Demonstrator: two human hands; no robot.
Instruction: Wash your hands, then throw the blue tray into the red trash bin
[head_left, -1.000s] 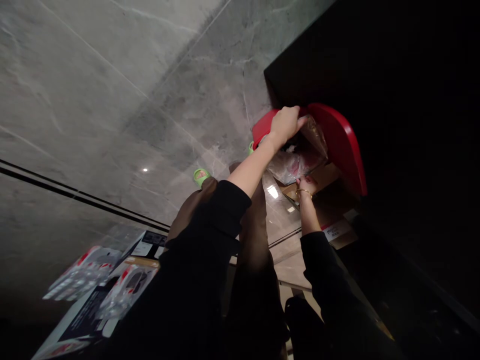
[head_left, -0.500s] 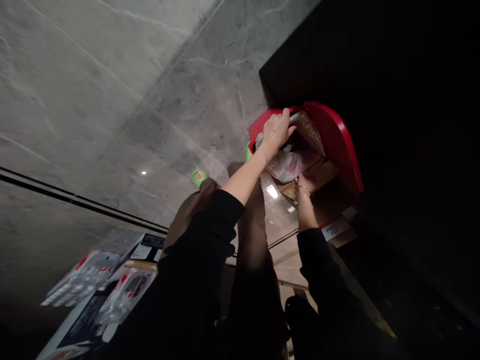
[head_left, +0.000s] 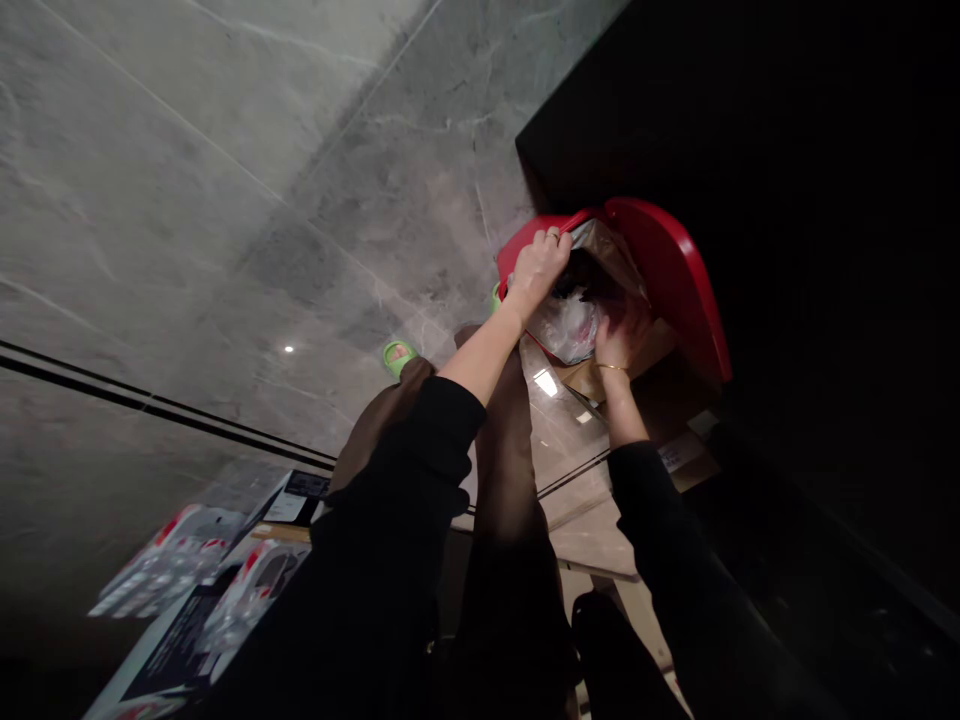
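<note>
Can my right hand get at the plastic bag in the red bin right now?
Probably yes. The right hand is already against the plastic bag inside the red bin, and the left hand grips the rim, with nothing between hand and bag.

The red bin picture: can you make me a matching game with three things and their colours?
Things:
1. bin
2. slipper
3. bracelet

Colours:
A. green
B. gold
C. red

Pairs: 1-C, 2-A, 3-B. The left hand grips the bin's rim; the right hand, which wears the bracelet, is on the clear bag inside it.
</note>
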